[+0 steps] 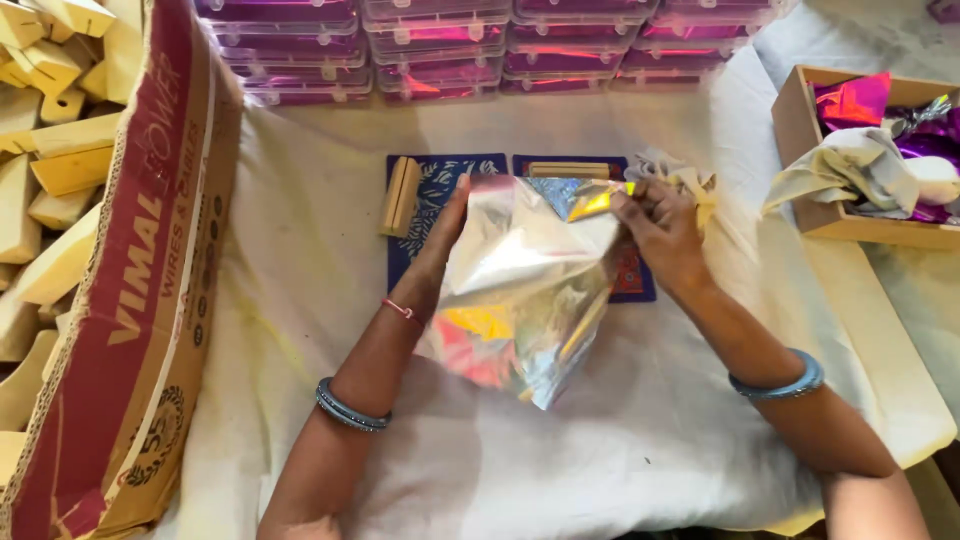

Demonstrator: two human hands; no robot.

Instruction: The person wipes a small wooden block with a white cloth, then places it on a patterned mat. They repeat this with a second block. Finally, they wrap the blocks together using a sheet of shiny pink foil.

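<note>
The right hand [655, 225] pinches the top edge of a shiny silver foil sheet [520, 290]. The left hand [440, 245] is behind the sheet's left side, holding it up over the middle of the white cloth-covered counter [620, 440]. Under it lie two flat blue patterned cards [440, 190], with a small wooden block [400, 195] on one. Clear plastic boxes [440, 50] line the far edge. A brown cardboard box [800, 130] sits at the right edge.

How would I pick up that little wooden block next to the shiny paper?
Probably by the wooden block's two long sides, coming straight down from above. It is a narrow strip lying on the blue mat, so its long faces sit close together. Its left side is clear; the left hand and foil sheet crowd the right.
</note>
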